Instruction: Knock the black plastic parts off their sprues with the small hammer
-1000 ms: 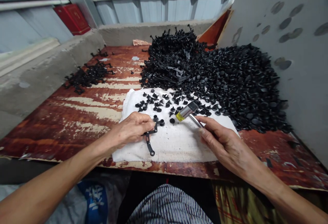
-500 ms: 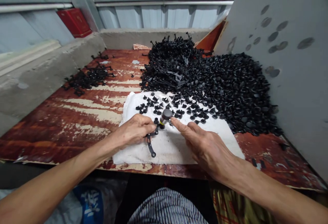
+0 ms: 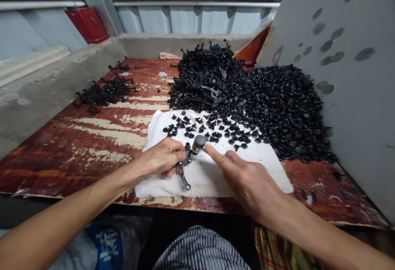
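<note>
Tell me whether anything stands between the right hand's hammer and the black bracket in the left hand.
Nothing visible does: the hammer head is at the far end of the black bracket; contact is hidden.

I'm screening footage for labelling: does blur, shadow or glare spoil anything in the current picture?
In the head view, the hammer looks slightly blurred, while the red table is clearer; in the head view, soft shadow falls on the white cloth beside the right hand; in the head view, pale glints dot the black heap, without hiding it.
</note>
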Available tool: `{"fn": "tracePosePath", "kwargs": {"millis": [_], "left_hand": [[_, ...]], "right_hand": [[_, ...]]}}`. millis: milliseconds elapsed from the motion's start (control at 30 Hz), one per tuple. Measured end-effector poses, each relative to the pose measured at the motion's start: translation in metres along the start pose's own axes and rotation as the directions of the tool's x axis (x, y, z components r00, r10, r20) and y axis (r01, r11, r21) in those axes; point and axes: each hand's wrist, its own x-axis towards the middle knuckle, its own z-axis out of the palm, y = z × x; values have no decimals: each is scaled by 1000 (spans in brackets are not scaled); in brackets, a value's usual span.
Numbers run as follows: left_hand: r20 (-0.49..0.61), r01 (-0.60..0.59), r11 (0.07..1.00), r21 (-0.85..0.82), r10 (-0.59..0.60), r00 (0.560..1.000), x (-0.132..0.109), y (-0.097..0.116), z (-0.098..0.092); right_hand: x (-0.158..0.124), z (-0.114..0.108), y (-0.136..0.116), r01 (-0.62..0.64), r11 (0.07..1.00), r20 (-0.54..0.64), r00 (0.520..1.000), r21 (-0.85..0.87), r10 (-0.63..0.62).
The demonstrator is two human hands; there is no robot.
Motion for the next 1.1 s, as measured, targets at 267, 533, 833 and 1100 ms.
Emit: {"fn": "tracePosePath", "kwargs": {"millis": [267, 533, 833, 1100], "left_hand": [[-4, 67, 802, -594, -87, 996, -8, 8, 8], [-213, -74, 626, -776, -150, 966, 5, 15, 23], [-297, -146, 571, -808, -182, 937, 15, 20, 32], [-308, -129, 607, -784, -201, 930, 19, 21, 33]], "right_hand": [[4, -11, -7, -288, 814, -41, 934, 504, 355], [-8, -1, 13, -445, 536, 144, 848, 717, 511], [-6, -6, 16, -461, 458, 175, 824, 760, 539], [-8, -6, 18, -458, 444, 183, 826, 770, 534]]}}
